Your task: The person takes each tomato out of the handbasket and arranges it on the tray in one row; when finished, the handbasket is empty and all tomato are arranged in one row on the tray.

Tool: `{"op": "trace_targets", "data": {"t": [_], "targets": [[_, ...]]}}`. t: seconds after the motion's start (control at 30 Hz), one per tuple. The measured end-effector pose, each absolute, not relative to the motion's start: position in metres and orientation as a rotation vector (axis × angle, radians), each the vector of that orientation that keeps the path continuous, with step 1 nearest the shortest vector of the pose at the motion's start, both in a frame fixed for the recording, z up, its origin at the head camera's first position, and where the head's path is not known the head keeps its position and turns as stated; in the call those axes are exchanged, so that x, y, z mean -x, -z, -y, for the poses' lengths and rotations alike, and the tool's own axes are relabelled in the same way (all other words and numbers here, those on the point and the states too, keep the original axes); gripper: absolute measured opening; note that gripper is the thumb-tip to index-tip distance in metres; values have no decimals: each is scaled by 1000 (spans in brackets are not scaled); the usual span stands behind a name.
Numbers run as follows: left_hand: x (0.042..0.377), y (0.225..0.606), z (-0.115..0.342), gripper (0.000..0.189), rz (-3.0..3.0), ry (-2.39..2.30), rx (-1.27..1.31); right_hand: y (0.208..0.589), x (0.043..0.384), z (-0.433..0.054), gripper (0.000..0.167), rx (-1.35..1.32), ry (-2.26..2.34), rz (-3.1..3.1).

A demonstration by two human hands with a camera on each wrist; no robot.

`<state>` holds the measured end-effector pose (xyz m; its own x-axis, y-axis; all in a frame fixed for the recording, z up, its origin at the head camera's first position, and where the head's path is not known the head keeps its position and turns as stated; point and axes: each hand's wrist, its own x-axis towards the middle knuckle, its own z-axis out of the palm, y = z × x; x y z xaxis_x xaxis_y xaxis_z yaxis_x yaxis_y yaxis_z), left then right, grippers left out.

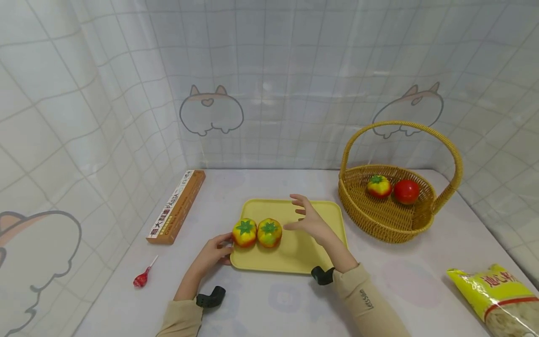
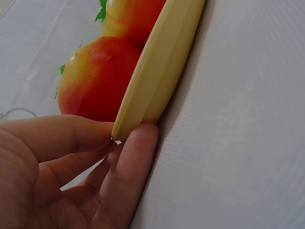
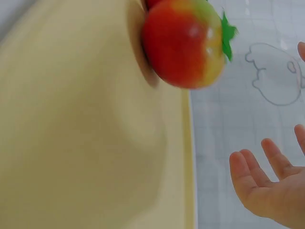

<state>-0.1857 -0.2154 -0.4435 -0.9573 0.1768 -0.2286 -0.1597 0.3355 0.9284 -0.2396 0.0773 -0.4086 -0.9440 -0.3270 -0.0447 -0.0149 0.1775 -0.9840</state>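
Left hand clamped on tray edge, right hand free above tray

Your left hand (image 1: 212,252) pinches the left edge of the yellow tray (image 1: 303,260), one finger at the top of the rim, another pressed on the outer wall. Cannot tell if that edge is lifted off the table (image 1: 391,299). Left fruit (image 1: 244,233) sits in the tray just inside your grip; whether your finger touches it, cannot tell. Right fruit (image 1: 269,233) is beside it, the two touching, green leaves up on both.

Your right hand (image 1: 309,222) holds nothing: fingers spread apart, over the tray, just right of the right fruit, not gripping it. The tray's right half is under your hand and wrist.

Around you: handled basket (image 1: 370,224) right of the tray, with a yellow-red fruit (image 1: 379,186) and a red tomato (image 1: 406,192) inside. Pasta box (image 1: 177,208) left of the tray, lollipop (image 1: 141,279) nearer you, yellow bag (image 1: 501,292) far right.
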Motion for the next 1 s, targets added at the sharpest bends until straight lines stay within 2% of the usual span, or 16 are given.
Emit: {"op": "trace_targets", "data": {"t": [0.13,0.4,1.0], "targets": [[187,446,216,53,-2323,-1663,-5,404,242,-88,84,344,1865,-2204],[200,477,225,56,-2349,-1658,6,399,244,-114,83,423,1884,-2246],[199,476,226,57,-2344,-1663,-3,385,244,-161,81,375,1913,-2308]]}}
